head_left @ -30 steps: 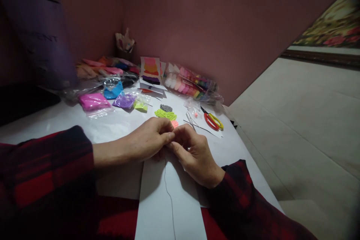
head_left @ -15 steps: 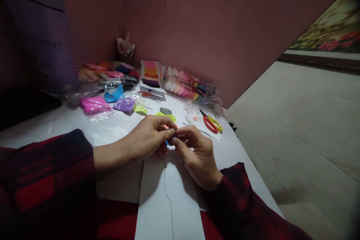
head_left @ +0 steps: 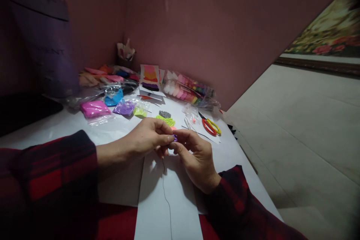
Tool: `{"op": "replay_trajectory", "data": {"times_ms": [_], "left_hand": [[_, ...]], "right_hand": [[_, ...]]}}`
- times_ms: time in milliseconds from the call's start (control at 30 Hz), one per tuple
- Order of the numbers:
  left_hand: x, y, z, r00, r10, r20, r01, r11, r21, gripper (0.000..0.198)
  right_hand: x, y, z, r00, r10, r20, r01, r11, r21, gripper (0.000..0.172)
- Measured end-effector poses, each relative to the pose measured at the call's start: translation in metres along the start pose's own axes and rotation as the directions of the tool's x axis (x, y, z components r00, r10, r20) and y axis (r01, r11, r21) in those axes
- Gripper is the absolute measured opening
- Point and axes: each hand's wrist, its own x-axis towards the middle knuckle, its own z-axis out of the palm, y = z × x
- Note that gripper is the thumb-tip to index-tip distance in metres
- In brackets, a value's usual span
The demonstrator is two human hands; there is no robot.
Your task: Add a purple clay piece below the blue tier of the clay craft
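Observation:
A small purple piece of modelling clay [head_left: 175, 138] is pinched between the fingertips of both hands, above the white paper strip [head_left: 157, 202]. My left hand [head_left: 146, 137] comes in from the left with thumb and forefinger closed on it. From the right, my right hand [head_left: 195, 153] grips the same piece; its far side is hidden by fingers. Just beyond the fingertips lie yellow-green textured clay [head_left: 165, 120], grey clay [head_left: 164, 114] and a bit of coral-pink clay [head_left: 173, 128]. A thin dark line [head_left: 165, 195] runs down the strip from below my left hand; thread or drawn mark, I cannot tell.
Bags of pink clay [head_left: 96, 109], purple clay [head_left: 124, 107], blue clay [head_left: 114, 98] and lime clay [head_left: 140, 111] lie at the left. Scissors [head_left: 212, 126] with red and yellow handles lie at the right. Behind stand a coloured picture card [head_left: 150, 77] and a clay pack [head_left: 187, 87].
The camera view has shifted slightly. My fingers have turned a little around the purple clay, so more of it shows. Both hands still hold it in nearly the same place.

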Motion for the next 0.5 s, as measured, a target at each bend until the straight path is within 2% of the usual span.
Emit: {"op": "replay_trajectory", "data": {"times_ms": [167,300,500], "left_hand": [[-0.0012,-0.0061,0.0005,1.000,0.028,0.013,-0.027,0.995,-0.097,0.005],[-0.0037,-0.0026,0.0016,1.000,0.014,-0.026,-0.016,0.996,-0.084,0.018],[0.0011,-0.0024,-0.0016,0.997,0.049,0.065,-0.044,0.995,-0.085,0.010]], "right_hand": [[0.0012,-0.0010,0.0002,0.999,0.001,-0.049,0.001,0.999,0.034,0.013],[0.0026,-0.0011,-0.0005,0.995,0.011,-0.095,-0.008,0.999,0.038,0.009],[0.0032,-0.0020,0.0002,0.992,0.037,-0.117,-0.027,0.996,0.087,0.006]]}}
